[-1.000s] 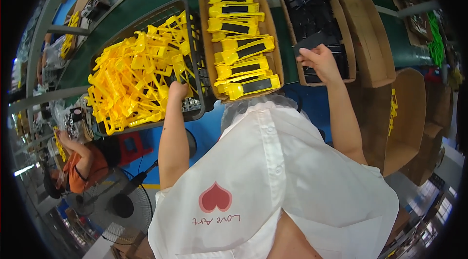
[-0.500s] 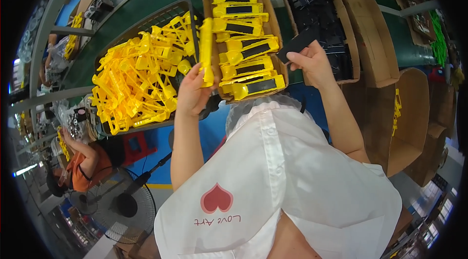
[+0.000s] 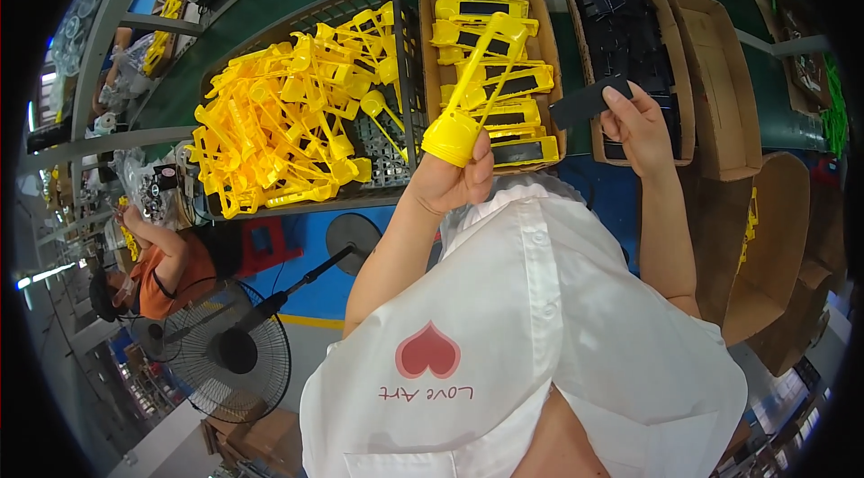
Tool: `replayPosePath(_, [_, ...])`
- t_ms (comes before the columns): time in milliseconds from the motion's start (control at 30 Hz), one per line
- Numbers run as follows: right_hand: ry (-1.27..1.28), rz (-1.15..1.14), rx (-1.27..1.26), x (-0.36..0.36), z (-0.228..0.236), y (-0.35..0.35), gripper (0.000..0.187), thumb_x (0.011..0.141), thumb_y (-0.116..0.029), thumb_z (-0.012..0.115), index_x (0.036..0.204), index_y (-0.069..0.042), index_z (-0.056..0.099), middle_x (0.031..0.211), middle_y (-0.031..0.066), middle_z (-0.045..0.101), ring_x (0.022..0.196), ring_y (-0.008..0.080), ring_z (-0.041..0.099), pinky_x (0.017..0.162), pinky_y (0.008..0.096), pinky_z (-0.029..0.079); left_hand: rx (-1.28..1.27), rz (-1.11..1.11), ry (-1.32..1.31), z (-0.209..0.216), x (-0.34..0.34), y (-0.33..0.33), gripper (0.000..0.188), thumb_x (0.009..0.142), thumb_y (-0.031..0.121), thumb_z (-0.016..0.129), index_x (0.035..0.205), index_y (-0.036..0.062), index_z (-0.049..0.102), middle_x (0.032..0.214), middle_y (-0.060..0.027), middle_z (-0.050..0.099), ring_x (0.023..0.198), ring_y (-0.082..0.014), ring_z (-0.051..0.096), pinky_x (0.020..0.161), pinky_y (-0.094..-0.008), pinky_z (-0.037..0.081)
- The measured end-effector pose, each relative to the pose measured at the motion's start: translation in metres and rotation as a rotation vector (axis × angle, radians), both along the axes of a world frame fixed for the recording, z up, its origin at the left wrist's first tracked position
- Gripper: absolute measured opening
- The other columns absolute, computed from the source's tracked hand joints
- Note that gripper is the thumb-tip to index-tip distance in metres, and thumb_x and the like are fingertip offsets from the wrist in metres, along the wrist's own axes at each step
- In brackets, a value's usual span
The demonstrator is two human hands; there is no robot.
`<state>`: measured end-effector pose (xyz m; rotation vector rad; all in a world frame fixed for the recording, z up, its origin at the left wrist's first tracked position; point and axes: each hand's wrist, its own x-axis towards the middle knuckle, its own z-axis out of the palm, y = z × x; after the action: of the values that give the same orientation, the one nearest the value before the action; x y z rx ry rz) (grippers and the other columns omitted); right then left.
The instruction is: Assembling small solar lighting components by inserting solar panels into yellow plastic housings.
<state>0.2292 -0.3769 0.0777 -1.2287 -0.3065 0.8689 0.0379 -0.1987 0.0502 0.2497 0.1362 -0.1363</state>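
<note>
My left hand [image 3: 456, 183] is closed around the round end of a yellow plastic frame [image 3: 452, 136], whose open, two-sided body tilts up over a cardboard box [image 3: 553, 28]. In that box lie several yellow parts [image 3: 526, 150] with dark strips set in them. Between thumb and fingers, my right hand [image 3: 636, 122] pinches a thin black rectangular piece [image 3: 589, 103]. It is held at the near left side of a second cardboard box [image 3: 686, 131] full of similar black pieces [image 3: 621, 23]. The yellow frame and the black piece are apart.
Left of me, a dark plastic basket [image 3: 411, 64] holds a heap of yellow frames [image 3: 279, 118]. An open cardboard box [image 3: 717, 82] stands right of the black pieces. A larger carton [image 3: 774, 244] is at the right. At lower left are a fan [image 3: 236, 347] and a person in orange [image 3: 175, 271].
My left hand has moved right, from the basket's edge to over the box, turning the yellow frame so its open body shows. My right hand still holds the black piece. The view has shifted.
</note>
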Motion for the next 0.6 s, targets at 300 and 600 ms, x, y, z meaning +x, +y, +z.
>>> replayPosePath(300, [-0.271, 0.335, -0.336, -0.007, 0.032, 0.002, 0.012, 0.084, -0.015, 0.052, 0.083, -0.003, 0.053, 0.063, 0.0048, 0.059, 0.043, 0.0057, 0.051, 0.04, 0.0154, 0.041, 1.14, 0.172, 0.512, 0.01, 0.015, 0.012, 0.023, 0.082, 0.011, 0.056, 0.1, -0.0033, 0.054, 0.082, -0.0063, 0.06, 0.069, -0.0092, 0.057, 0.058, -0.0214, 0.048])
replayPosePath(600, [-0.32, 0.486, -0.535, -0.027, 0.024, 0.023, 0.019, 0.083, -0.019, 0.053, 0.084, 0.001, 0.052, 0.055, 0.0026, 0.054, 0.039, 0.006, 0.045, 0.04, 0.019, 0.037, 0.971, 0.036, 0.408, 0.027, 0.009, 0.011, 0.022, 0.085, 0.012, 0.051, 0.1, -0.0038, 0.052, 0.085, -0.0112, 0.059, 0.066, -0.0163, 0.06, 0.058, -0.023, 0.052])
